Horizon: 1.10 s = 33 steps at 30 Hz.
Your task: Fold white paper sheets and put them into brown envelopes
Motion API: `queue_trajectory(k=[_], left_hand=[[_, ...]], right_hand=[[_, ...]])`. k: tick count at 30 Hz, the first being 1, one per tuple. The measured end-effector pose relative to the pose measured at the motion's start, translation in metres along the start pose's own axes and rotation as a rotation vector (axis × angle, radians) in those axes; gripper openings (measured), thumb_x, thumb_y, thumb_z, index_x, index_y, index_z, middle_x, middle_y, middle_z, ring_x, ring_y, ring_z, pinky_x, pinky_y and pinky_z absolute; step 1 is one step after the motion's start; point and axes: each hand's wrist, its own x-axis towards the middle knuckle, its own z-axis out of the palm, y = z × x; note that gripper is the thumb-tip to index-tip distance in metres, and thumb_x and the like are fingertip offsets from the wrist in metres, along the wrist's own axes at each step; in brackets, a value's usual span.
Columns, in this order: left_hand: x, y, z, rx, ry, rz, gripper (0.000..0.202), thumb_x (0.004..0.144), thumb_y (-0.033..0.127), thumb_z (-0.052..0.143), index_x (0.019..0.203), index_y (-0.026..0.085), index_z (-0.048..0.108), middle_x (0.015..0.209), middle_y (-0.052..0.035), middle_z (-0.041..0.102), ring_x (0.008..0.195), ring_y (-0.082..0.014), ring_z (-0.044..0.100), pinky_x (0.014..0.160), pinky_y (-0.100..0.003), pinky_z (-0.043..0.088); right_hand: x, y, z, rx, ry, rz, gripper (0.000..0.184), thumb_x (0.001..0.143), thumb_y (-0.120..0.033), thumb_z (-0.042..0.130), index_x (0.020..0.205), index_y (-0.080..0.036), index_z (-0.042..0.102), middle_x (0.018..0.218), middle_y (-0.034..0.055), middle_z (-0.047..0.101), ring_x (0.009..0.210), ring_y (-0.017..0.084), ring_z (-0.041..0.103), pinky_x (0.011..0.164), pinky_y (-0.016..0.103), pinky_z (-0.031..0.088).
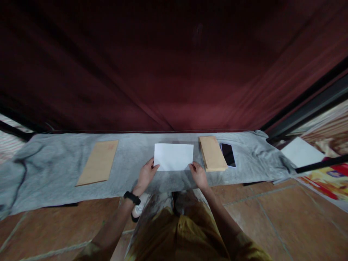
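Observation:
A white sheet of paper [174, 156], wider than it is tall, is held between my two hands over the grey cloth. At its lower left corner my left hand [147, 174] is closed, thumb on top of the sheet. My right hand [198, 174] pinches the lower right corner. Just right of that hand lies a stack of brown envelopes [213, 154]. Farther off to the left, a brown envelope [99, 162] with a faint reddish mark near its top rests flat on the cloth.
A dark-screened phone [228, 155] lies right of the envelope stack. Grey cloth [133, 152] covers the long narrow surface, backed by a dark red fabric [174, 90]. Black bars [307, 101] slant at the right. Below are floor tiles [252, 210] and a colourful printed sheet [328, 181].

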Motion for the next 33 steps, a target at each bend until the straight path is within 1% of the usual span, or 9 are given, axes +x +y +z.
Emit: queue_trajectory(k=[9, 12, 17, 19, 21, 23, 27, 30, 33], left_hand=[[-0.003, 0.001, 0.001, -0.015, 0.001, -0.099, 0.031, 0.082, 0.031, 0.064, 0.109, 0.017, 0.068, 0.076, -0.0014, 0.072, 0.068, -0.0182, 0.065, 0.064, -0.027, 0.047], [0.0, 0.001, 0.001, -0.028, -0.016, -0.106, 0.026, 0.08, 0.031, 0.063, 0.1, 0.017, 0.07, 0.075, -0.0017, 0.072, 0.067, -0.0179, 0.064, 0.063, -0.027, 0.046], [-0.001, -0.004, -0.004, -0.175, -0.085, -0.075, 0.023, 0.077, 0.035, 0.062, 0.085, 0.016, 0.072, 0.078, -0.0025, 0.074, 0.072, -0.0184, 0.065, 0.067, -0.028, 0.05], [-0.002, -0.005, -0.009, -0.215, -0.065, -0.062, 0.025, 0.077, 0.038, 0.062, 0.083, 0.016, 0.073, 0.075, -0.0021, 0.073, 0.072, -0.0185, 0.066, 0.068, -0.028, 0.051], [-0.002, -0.005, -0.014, -0.257, -0.015, -0.006, 0.027, 0.078, 0.041, 0.064, 0.085, 0.017, 0.074, 0.081, -0.0045, 0.075, 0.079, -0.0201, 0.068, 0.075, -0.031, 0.054], [-0.002, -0.005, -0.017, -0.315, -0.001, 0.103, 0.025, 0.08, 0.038, 0.063, 0.087, 0.017, 0.074, 0.098, -0.0088, 0.077, 0.094, -0.0229, 0.07, 0.087, -0.035, 0.055], [-0.01, -0.011, -0.015, -0.242, -0.088, 0.257, 0.024, 0.087, 0.028, 0.055, 0.094, 0.02, 0.076, 0.121, -0.0106, 0.073, 0.111, -0.0242, 0.068, 0.102, -0.042, 0.051], [-0.023, -0.017, -0.013, -0.031, -0.229, 0.354, 0.034, 0.089, 0.02, 0.052, 0.114, 0.022, 0.074, 0.135, -0.0088, 0.066, 0.123, -0.0237, 0.062, 0.109, -0.045, 0.048], [-0.038, -0.015, -0.018, 0.212, -0.329, 0.507, 0.048, 0.089, 0.012, 0.052, 0.132, 0.027, 0.065, 0.146, -0.0068, 0.058, 0.136, -0.0233, 0.051, 0.118, -0.048, 0.038]], right_hand=[[-0.003, 0.004, 0.003, -0.024, -0.004, 0.045, 0.028, 0.097, -0.04, 0.043, 0.082, -0.025, 0.06, 0.073, 0.0027, 0.067, 0.068, 0.02, 0.064, 0.062, 0.028, 0.044], [-0.001, 0.004, 0.003, 0.015, -0.004, 0.087, 0.027, 0.094, -0.042, 0.046, 0.078, -0.025, 0.059, 0.07, 0.0018, 0.065, 0.067, 0.02, 0.062, 0.061, 0.028, 0.043], [-0.001, 0.006, -0.001, 0.351, -0.059, 0.153, 0.026, 0.085, -0.047, 0.055, 0.084, -0.022, 0.064, 0.07, -0.0009, 0.064, 0.062, 0.017, 0.058, 0.062, 0.027, 0.046], [-0.002, 0.006, -0.004, 0.536, -0.074, 0.175, 0.027, 0.082, -0.047, 0.059, 0.088, -0.021, 0.065, 0.072, -0.0008, 0.066, 0.064, 0.016, 0.06, 0.064, 0.027, 0.048], [-0.001, 0.004, -0.007, 0.677, -0.059, 0.159, 0.026, 0.08, -0.045, 0.062, 0.089, -0.021, 0.065, 0.081, 0.0019, 0.071, 0.074, 0.018, 0.064, 0.071, 0.029, 0.051], [-0.001, 0.003, -0.01, 0.741, -0.042, 0.102, 0.024, 0.077, -0.041, 0.065, 0.09, -0.021, 0.066, 0.095, 0.006, 0.074, 0.088, 0.021, 0.068, 0.081, 0.032, 0.053], [-0.006, 0.005, -0.019, 0.551, -0.116, -0.09, 0.031, 0.076, -0.032, 0.068, 0.105, -0.021, 0.07, 0.122, 0.0113, 0.069, 0.113, 0.026, 0.064, 0.098, 0.039, 0.051], [-0.016, 0.011, -0.025, 0.266, -0.233, -0.255, 0.039, 0.082, -0.025, 0.065, 0.12, -0.023, 0.069, 0.137, 0.0114, 0.062, 0.129, 0.027, 0.056, 0.109, 0.045, 0.044], [-0.029, 0.019, -0.032, 0.043, -0.273, -0.376, 0.045, 0.089, -0.02, 0.057, 0.133, -0.024, 0.064, 0.145, 0.0104, 0.057, 0.139, 0.027, 0.046, 0.116, 0.048, 0.037]])
